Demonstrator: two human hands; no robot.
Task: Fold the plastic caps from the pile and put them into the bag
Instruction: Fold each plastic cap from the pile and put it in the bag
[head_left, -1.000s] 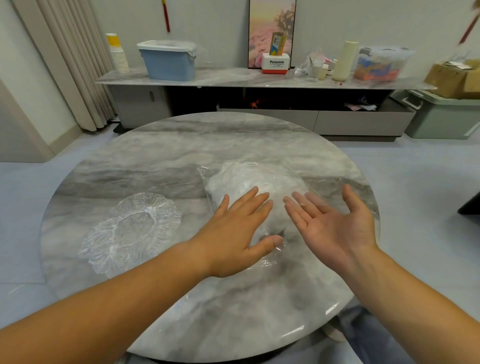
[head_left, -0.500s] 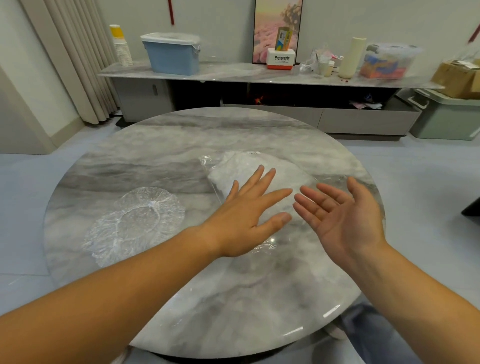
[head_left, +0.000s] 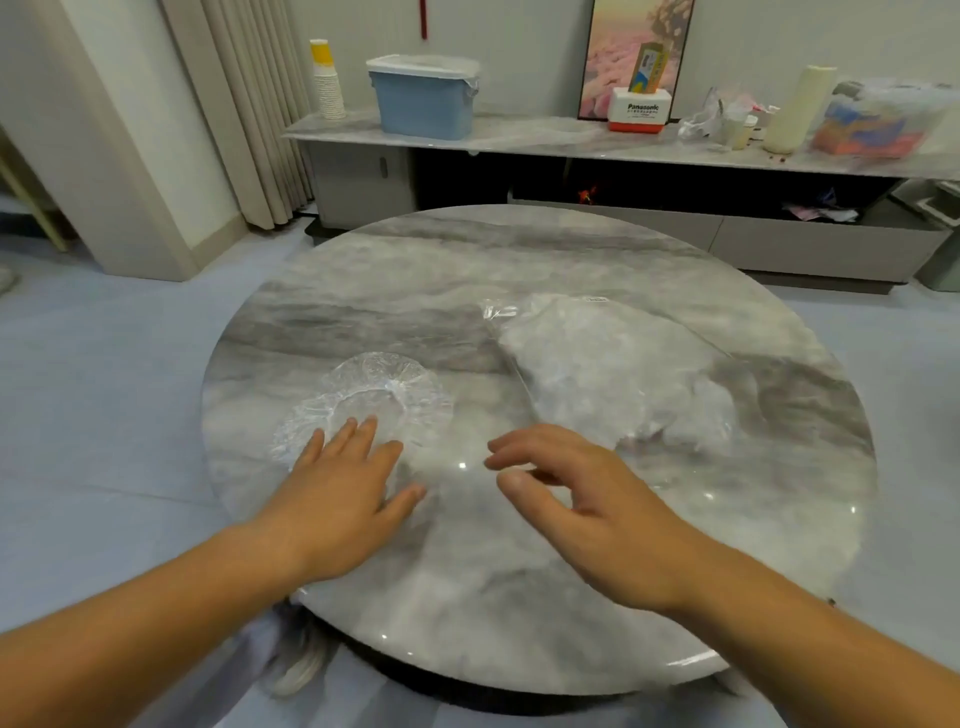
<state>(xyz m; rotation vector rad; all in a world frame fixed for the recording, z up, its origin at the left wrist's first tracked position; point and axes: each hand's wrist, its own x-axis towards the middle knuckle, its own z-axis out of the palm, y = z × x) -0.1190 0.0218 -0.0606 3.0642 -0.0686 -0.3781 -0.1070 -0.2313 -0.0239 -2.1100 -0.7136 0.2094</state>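
Head view. A round, grey-veined marble worktop (head_left: 519, 582) filled the middle of the frame. One clear plastic cap (head_left: 382, 387) lay on its left part, spread out with the gathered elastic rim forming a ring. It was not folded.

The left hand (head_left: 337, 499) lay palm down over the near edge of the cap. Its fingers (head_left: 358, 434) were straight and slightly spread, released rather than grasping, with the tips reaching toward the centre of the cap. The thumb pointed right, over bare marble.

The right hand (head_left: 587, 499) was over bare worktop, near the left hand but apart from it. Its fingers (head_left: 519, 447) were loosely curled, with the thumb below the forefinger. Nothing was visible between them. Whether the hand touched the surface could not be told.

The bag (head_left: 613, 364), of clear plastic, lay on the far right part of the worktop, well apart from the cap and beyond the right hand. It held crumpled whitish plastic. Neither hand touched it.

Beyond the worktop, a long low sideboard (head_left: 545, 137) stood against the wall. It carried a stack of paper cups (head_left: 327, 85), a blue lidded bin (head_left: 423, 101), a white and red box (head_left: 638, 110), a cream roll (head_left: 795, 111) and a clear tub with coloured contents (head_left: 878, 122). A beige curtain (head_left: 244, 104) hung at the left.
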